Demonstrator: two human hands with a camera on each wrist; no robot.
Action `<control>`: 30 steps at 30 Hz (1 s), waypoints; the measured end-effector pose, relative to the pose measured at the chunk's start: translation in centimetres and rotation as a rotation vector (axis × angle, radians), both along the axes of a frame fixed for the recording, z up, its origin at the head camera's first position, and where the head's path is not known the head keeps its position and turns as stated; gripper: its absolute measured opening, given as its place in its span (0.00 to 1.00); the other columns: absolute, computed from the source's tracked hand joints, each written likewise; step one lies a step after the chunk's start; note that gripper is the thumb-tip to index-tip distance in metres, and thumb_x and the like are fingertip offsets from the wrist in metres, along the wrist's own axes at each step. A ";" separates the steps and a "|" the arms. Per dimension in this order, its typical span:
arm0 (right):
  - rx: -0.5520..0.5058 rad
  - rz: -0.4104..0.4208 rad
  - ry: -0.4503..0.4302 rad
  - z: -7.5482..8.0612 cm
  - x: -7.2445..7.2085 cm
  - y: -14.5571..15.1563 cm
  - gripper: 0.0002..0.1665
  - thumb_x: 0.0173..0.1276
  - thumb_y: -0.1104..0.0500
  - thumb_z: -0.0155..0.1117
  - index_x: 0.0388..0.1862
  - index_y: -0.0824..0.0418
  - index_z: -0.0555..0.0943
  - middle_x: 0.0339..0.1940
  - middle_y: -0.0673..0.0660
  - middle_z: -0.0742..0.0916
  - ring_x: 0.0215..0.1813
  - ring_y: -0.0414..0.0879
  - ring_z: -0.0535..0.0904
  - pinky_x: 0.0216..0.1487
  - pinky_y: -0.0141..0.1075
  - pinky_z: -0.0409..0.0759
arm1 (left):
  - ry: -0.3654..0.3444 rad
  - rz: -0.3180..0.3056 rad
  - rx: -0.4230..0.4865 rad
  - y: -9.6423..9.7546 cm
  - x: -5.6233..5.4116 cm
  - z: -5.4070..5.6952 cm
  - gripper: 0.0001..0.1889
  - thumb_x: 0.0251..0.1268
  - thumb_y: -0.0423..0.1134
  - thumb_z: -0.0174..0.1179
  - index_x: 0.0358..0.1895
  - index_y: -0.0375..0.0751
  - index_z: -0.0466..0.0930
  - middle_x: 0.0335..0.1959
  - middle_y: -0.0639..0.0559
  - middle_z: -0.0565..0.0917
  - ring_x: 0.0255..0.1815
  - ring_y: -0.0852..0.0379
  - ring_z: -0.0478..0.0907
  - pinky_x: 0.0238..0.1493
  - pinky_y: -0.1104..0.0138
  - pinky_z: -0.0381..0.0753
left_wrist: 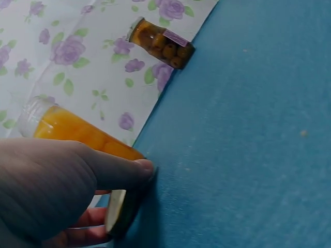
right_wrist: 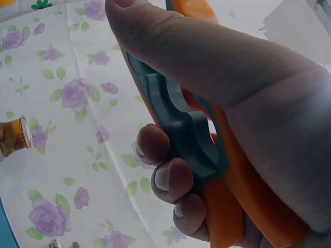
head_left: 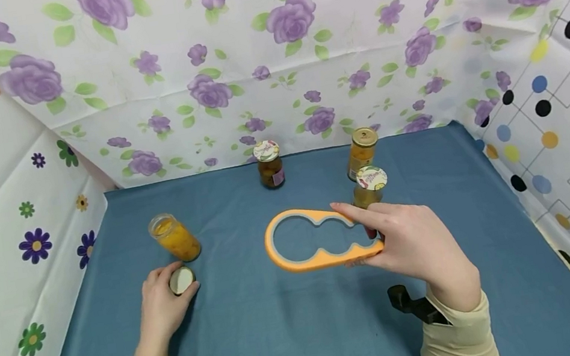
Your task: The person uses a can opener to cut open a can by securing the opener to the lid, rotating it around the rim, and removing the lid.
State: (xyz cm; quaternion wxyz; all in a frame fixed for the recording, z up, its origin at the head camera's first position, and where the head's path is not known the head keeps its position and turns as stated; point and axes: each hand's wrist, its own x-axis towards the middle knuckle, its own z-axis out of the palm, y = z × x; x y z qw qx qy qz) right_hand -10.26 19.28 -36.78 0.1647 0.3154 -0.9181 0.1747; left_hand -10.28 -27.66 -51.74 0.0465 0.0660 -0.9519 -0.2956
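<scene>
My left hand (head_left: 162, 298) pinches a jar lid (head_left: 181, 280) by its edge, low over the blue cloth, its pale inner side facing up. Just beyond it stands an uncapped glass jar (head_left: 177, 239) of orange-yellow fruit; the left wrist view shows the same jar (left_wrist: 88, 132) behind the thumb. My right hand (head_left: 419, 238) grips an orange jar opener (head_left: 297, 266) with a grey scalloped inner edge, held above the cloth. In the right wrist view, fingers curl round the opener (right_wrist: 258, 191). Behind the right hand is a jar with a patterned lid (head_left: 371, 178), partly hidden.
At the back edge stand a jar of dark olive-like contents (head_left: 270, 168) and a gold-lidded jar (head_left: 362, 152) of yellow contents. Blue cloth (head_left: 296, 334) covers the table. Flowered sheeting (head_left: 223, 47) rises behind, with patterned sheets at both sides.
</scene>
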 end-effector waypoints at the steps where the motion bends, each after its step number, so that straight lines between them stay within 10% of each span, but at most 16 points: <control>1: 0.001 0.000 -0.001 0.0 0.0 0.0 0.56 0.46 0.36 0.92 0.76 0.39 0.80 0.26 0.38 0.72 0.22 0.35 0.60 0.22 0.32 0.63 | 0.011 0.008 -0.003 0.1 -0.1 -0.1 0.31 0.70 0.38 0.74 0.72 0.30 0.76 0.66 0.27 0.71 0.64 0.28 0.66 0.57 0.34 0.72; 30: 0.017 -0.005 -0.019 0.0 -0.2 -0.1 0.55 0.45 0.35 0.92 0.75 0.41 0.81 0.27 0.38 0.73 0.23 0.35 0.61 0.22 0.33 0.63 | 0.117 0.071 -0.027 0.7 -0.5 -1.7 0.32 0.67 0.44 0.78 0.67 0.29 0.78 0.60 0.29 0.73 0.56 0.31 0.66 0.53 0.37 0.70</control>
